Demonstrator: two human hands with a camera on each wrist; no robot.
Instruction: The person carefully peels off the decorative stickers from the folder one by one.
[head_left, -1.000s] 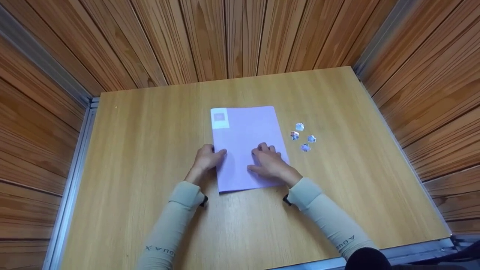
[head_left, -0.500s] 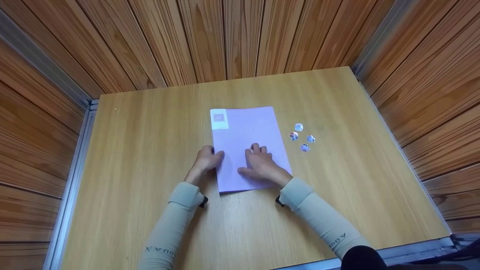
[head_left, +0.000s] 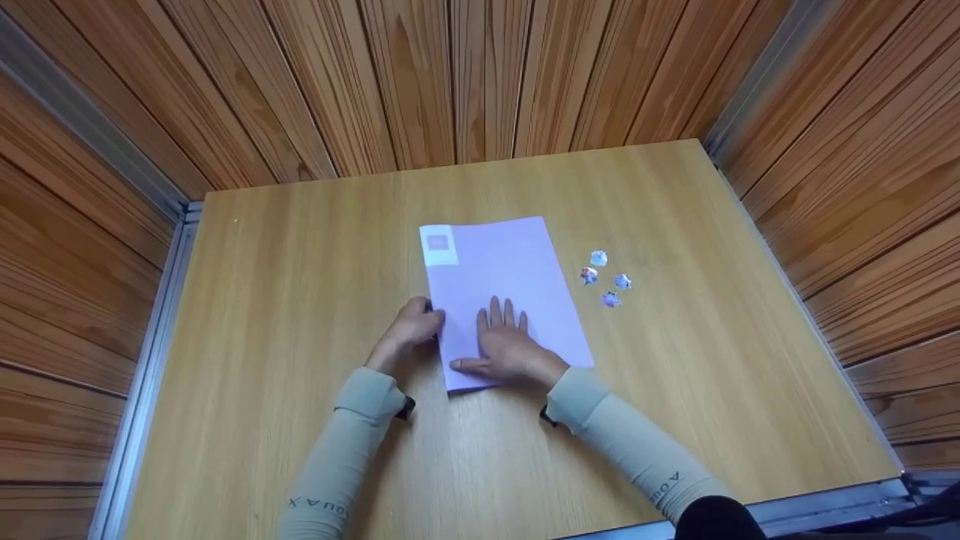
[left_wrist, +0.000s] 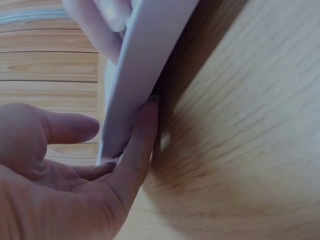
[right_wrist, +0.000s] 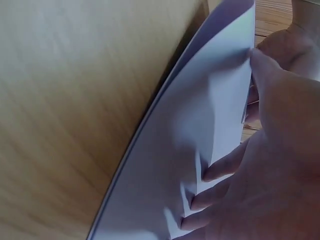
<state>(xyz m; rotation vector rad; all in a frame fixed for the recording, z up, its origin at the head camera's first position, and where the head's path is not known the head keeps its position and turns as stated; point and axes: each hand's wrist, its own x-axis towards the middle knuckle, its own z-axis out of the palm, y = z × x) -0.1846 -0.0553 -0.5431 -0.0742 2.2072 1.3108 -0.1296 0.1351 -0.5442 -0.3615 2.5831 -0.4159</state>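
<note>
A light purple folder (head_left: 499, 262) lies on the table, with a white label (head_left: 439, 244) in its upper left corner. My left hand (head_left: 405, 325) grips the folder's left edge, thumb on the cover side. In the left wrist view, its index finger reaches along the folder's spine (left_wrist: 145, 55), close over the wood. My right hand (head_left: 510, 351) is spread flat on the lower part of the cover, fingers straight and pointing away from me. The right wrist view shows the cover (right_wrist: 185, 125) bending up toward the spine, with the fingertips resting on it.
Several small shiny star-shaped pieces (head_left: 610, 299) lie right of the folder on the wooden table (head_left: 300, 262). Plank walls (head_left: 487, 82) enclose the back and both sides, with metal rails (head_left: 150, 360) along the table's edges.
My right hand has slid left across the cover, its bent fingers straightening out flat. The left hand stays at the folder's left edge, while the folder has turned slightly, its lower end shifting right.
</note>
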